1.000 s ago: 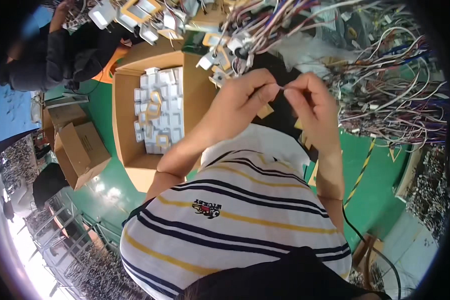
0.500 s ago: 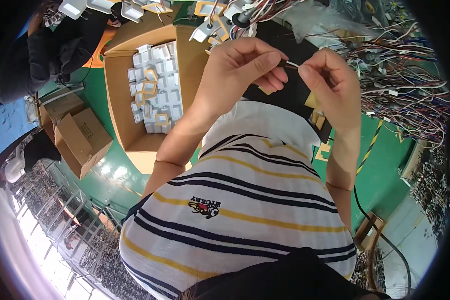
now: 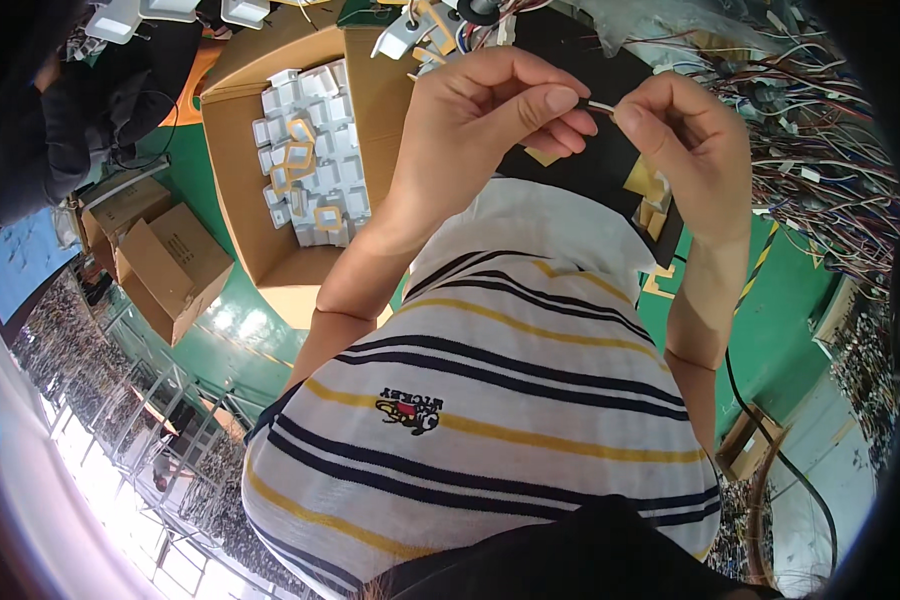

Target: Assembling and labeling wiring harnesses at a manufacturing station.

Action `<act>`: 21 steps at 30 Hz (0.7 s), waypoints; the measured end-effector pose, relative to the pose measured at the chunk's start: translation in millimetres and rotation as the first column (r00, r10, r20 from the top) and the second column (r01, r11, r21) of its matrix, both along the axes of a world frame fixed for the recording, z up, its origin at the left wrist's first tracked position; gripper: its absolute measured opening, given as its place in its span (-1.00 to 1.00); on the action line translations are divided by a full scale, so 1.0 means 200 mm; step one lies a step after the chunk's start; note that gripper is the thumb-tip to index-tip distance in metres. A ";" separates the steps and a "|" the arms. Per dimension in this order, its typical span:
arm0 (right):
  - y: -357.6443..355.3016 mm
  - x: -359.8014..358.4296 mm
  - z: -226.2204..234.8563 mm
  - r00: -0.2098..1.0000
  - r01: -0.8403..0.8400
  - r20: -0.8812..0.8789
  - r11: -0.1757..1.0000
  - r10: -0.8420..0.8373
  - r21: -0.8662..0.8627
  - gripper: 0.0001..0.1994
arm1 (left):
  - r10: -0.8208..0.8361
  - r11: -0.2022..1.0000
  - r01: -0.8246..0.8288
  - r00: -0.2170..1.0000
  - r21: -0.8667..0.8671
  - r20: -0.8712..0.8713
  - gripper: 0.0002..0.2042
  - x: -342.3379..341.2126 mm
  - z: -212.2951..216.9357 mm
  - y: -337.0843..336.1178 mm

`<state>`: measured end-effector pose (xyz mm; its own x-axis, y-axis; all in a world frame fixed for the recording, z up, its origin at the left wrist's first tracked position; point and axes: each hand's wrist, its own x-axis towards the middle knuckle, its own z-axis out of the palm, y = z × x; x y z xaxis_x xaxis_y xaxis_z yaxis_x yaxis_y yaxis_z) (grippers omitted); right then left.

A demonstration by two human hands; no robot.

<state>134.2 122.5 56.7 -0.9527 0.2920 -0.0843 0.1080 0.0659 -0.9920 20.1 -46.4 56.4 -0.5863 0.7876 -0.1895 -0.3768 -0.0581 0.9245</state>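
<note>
Above the black work surface (image 3: 560,50), my left hand (image 3: 485,125) pinches a small dark piece between thumb and forefinger. A short white wire (image 3: 601,106) runs from that piece across to my right hand (image 3: 685,140), whose thumb and forefinger are closed on its other end. The wire is nearly straight between the fingertips. What the dark piece is, I cannot make out, as the fingers cover most of it. Beyond my left hand lie white plastic housings (image 3: 398,38) with yellow frames and wires.
At the left, an open cardboard box (image 3: 235,180) holds several white housings and yellow frames. Bundles of coloured wires (image 3: 810,180) hang at the right. Yellow foam pieces (image 3: 645,182) lie near my right wrist. A person in dark sleeves (image 3: 35,150) is at the far left.
Both hands have shifted slightly up and to the right in the view, keeping their pinch. The wire now slopes a little between them. The view itself has shifted slightly.
</note>
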 end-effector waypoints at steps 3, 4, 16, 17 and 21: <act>0.01 0.00 -0.01 1.000 -0.008 0.014 1.000 0.008 -0.027 -0.91 | -0.011 1.000 0.011 1.000 -0.009 -0.006 -0.85 -0.01 -0.01 0.00; 0.01 0.01 -0.01 1.000 0.007 0.027 1.000 -0.007 -0.012 -0.91 | -0.061 0.997 0.060 0.998 -0.052 -0.024 -0.70 -0.02 -0.01 -0.01; -0.12 -0.01 0.10 0.996 -0.005 -0.083 1.000 0.006 0.014 -0.93 | -0.744 0.644 0.247 0.419 0.724 0.520 -0.15 -0.01 -0.12 -0.03; -0.12 0.00 0.11 0.999 -0.040 -0.034 0.999 0.040 0.017 -0.95 | -0.741 0.652 0.317 0.457 0.689 0.491 -0.15 -0.02 -0.13 -0.04; -0.15 -0.01 0.15 0.998 -0.016 0.064 1.000 0.017 -0.021 -0.96 | -0.770 0.608 0.262 0.425 0.750 0.475 -0.13 0.00 -0.14 -0.04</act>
<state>132.3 92.4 87.5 -0.9497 0.2742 -0.1513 0.1707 0.0484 -0.9841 20.0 -55.2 29.1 0.1212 0.9669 0.2246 -0.9763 0.0753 0.2030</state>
